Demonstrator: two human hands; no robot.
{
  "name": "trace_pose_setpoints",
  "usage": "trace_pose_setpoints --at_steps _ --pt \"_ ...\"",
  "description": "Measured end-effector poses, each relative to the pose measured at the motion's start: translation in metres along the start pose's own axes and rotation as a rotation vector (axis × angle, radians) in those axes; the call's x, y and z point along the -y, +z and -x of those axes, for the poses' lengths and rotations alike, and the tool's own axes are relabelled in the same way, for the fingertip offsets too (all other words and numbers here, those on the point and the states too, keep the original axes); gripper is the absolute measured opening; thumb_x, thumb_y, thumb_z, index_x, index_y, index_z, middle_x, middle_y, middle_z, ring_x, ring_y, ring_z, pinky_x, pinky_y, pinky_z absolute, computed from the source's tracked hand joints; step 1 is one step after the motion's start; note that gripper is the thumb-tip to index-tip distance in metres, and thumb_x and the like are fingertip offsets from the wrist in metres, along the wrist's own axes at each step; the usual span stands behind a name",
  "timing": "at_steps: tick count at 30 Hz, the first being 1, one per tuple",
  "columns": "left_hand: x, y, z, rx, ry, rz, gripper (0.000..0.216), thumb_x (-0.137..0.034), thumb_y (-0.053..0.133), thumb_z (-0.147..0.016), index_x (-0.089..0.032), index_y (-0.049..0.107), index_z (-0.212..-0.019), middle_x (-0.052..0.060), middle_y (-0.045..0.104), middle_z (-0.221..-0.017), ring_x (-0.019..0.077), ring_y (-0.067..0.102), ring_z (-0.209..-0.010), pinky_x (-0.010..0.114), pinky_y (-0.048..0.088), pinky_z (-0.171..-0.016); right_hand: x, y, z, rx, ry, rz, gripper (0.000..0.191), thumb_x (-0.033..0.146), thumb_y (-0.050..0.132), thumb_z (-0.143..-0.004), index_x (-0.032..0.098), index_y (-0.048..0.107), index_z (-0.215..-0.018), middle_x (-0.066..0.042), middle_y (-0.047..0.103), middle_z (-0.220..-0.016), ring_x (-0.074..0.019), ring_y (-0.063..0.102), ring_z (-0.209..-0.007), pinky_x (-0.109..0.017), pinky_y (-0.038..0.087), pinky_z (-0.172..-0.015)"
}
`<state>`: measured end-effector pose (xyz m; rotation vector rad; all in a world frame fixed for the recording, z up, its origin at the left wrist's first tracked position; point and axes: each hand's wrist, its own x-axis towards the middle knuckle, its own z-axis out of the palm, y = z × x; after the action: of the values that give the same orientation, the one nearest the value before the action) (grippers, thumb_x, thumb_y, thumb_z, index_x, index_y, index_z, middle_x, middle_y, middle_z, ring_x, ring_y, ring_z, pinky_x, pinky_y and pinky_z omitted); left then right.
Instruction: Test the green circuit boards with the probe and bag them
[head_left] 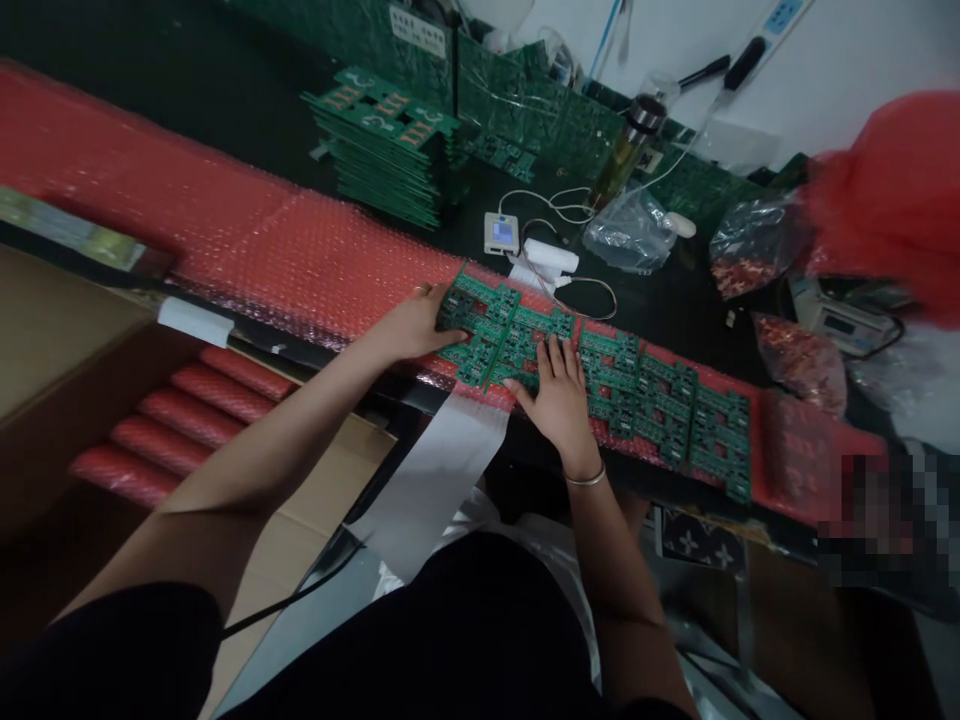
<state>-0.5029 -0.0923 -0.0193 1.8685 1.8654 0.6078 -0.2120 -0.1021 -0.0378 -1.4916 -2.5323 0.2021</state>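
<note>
**Both hands flat on a row of green circuit boards**

A row of green circuit boards [600,385] lies on a strip of red bubble wrap [247,240] that runs from the upper left of the frame down toward the lower right, along the near edge of a dark workbench [225,110]. The left hand [416,325], just left of centre, rests on the left end of the row, fingers curled over the edge of the first board; it presses rather than grasps, and nothing is lifted. The right hand [555,395], at the centre, lies palm-down with fingers spread flat across the next boards, holding nothing. A thin bracelet [585,478] circles that wrist.

In the upper middle stands a tall stack of green boards [386,145]. Right of it, near the top, are a small white device [501,232] with a cable and a clear plastic bag [630,232]. A red bag [892,195] fills the upper right. At the lower left, an open cardboard box [67,360] holds red bubble-wrapped rolls [187,415].
</note>
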Motion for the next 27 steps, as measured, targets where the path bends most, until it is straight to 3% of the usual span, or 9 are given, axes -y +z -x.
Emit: trace_pose_setpoints --at_steps 3,5,7,14,19,23,27 --pt "-0.005 0.005 0.012 -0.062 -0.093 -0.294 0.084 -0.061 0.053 -0.103 -0.01 0.037 -0.167 0.026 0.038 -0.171 0.046 0.029 -0.163 0.063 0.027 -0.131 0.0 0.002 0.002 -0.026 -0.004 0.005 0.085 0.068 0.047 -0.106 0.006 0.045 -0.164 -0.021 0.033 -0.176 -0.0389 0.025 -0.166 -0.061 0.026 -0.133" --pt "-0.003 0.008 0.018 -0.017 -0.123 -0.333 0.077 -0.056 0.033 -0.11 -0.005 0.034 -0.168 0.026 0.03 -0.176 0.0405 0.023 -0.167 0.06 0.021 -0.135 0.0 0.003 0.003 -0.046 -0.012 0.004 0.084 0.067 0.046 -0.107 0.006 0.046 -0.164 -0.021 0.035 -0.175 -0.0389 0.027 -0.165 -0.06 0.025 -0.133" --pt "0.002 0.009 0.022 0.024 -0.124 -0.347 0.078 -0.055 0.025 -0.112 -0.001 0.035 -0.166 0.027 0.028 -0.176 0.0372 0.023 -0.168 0.055 0.02 -0.136 0.0 0.003 0.004 -0.052 -0.017 0.008 0.083 0.067 0.045 -0.107 0.005 0.047 -0.163 -0.022 0.035 -0.175 -0.0387 0.027 -0.165 -0.059 0.024 -0.134" --pt "0.011 0.004 0.026 0.042 -0.072 -0.351 0.086 -0.072 0.036 -0.106 -0.014 0.037 -0.169 0.021 0.029 -0.177 0.0402 0.023 -0.168 0.059 0.022 -0.134 0.003 0.003 0.005 -0.047 0.023 0.052 0.087 0.068 0.052 -0.104 0.004 0.046 -0.163 -0.025 0.036 -0.174 -0.04 0.028 -0.165 -0.061 0.023 -0.134" --pt "0.007 0.005 0.027 0.113 -0.065 -0.38 0.133 -0.096 0.062 -0.078 -0.016 0.019 -0.175 0.025 0.01 -0.181 0.0498 0.008 -0.168 0.063 0.016 -0.134 0.009 0.002 0.003 -0.072 0.057 0.054 0.087 0.069 0.047 -0.105 0.003 0.048 -0.162 -0.027 0.037 -0.172 -0.0408 0.032 -0.163 -0.061 0.024 -0.133" --pt "0.009 0.005 0.029 0.149 -0.067 -0.414 0.13 -0.096 0.064 -0.076 -0.024 0.02 -0.175 0.019 0.002 -0.183 0.0522 0.003 -0.167 0.064 0.013 -0.134 0.011 0.001 0.006 -0.089 0.083 0.081 0.085 0.068 0.046 -0.106 0.002 0.049 -0.161 -0.029 0.04 -0.17 -0.0406 0.035 -0.161 -0.063 0.025 -0.132" --pt "0.016 0.002 0.03 0.148 -0.055 -0.4 0.129 -0.094 0.061 -0.08 -0.017 0.02 -0.175 0.023 0.002 -0.182 0.0503 0.005 -0.168 0.059 0.015 -0.136 0.011 0.0 0.009 -0.097 0.098 0.109 0.084 0.067 0.044 -0.107 0.001 0.051 -0.159 -0.029 0.04 -0.17 -0.0411 0.037 -0.16 -0.064 0.024 -0.132"
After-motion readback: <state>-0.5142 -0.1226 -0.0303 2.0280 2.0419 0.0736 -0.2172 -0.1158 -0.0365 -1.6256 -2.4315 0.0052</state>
